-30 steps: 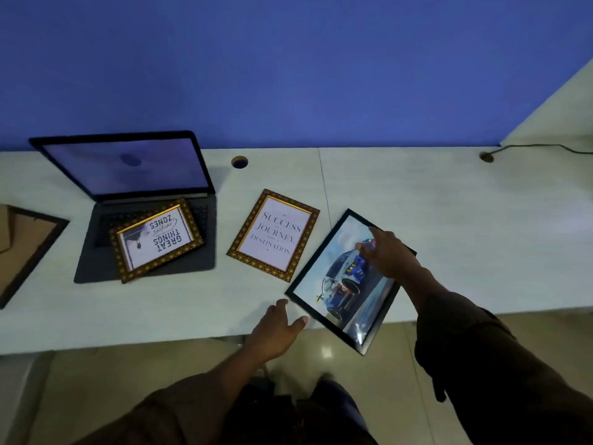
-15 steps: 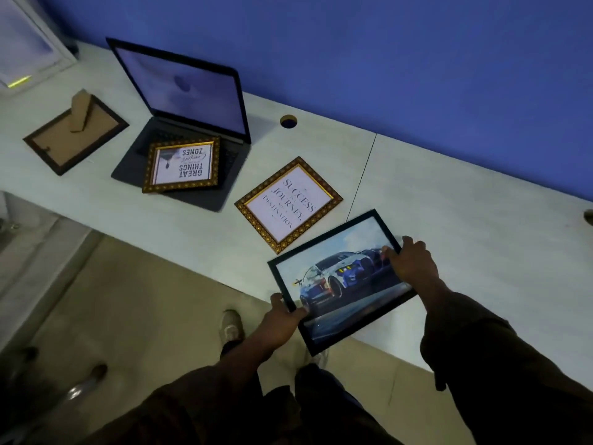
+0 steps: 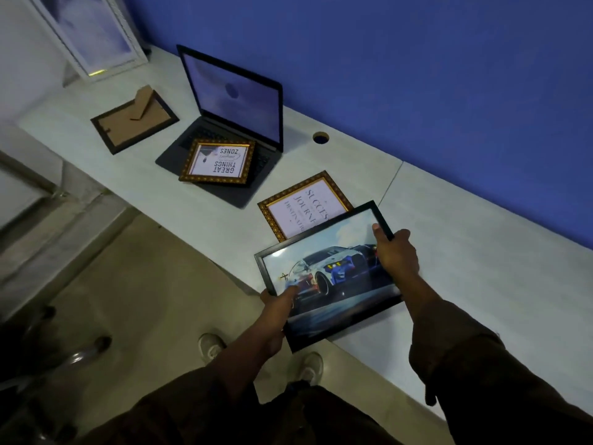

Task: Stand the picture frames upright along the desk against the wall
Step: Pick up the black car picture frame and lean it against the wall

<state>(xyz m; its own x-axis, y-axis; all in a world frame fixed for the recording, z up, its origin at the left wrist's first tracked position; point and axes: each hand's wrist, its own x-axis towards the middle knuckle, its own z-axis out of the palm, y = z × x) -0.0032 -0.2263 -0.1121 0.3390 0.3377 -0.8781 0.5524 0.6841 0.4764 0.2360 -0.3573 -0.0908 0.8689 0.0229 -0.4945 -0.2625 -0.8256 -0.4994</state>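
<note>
Hands grip car frame [image 3: 333, 271]: left hand [image 3: 278, 305] lower corner, right hand [image 3: 396, 253] upper corner.

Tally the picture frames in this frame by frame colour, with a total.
Black frames: 2, the car picture and the face-down frame
Gold frames: 2, GREAT THINGS and SUCCESS
White frames: 1, standing at the far end
Total: 5

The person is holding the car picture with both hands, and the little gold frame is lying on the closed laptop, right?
Not quite. The head view shows the laptop open, screen up; the gold frame lies on its keyboard. Both hands, left hand and right hand, do hold the car picture.
</note>
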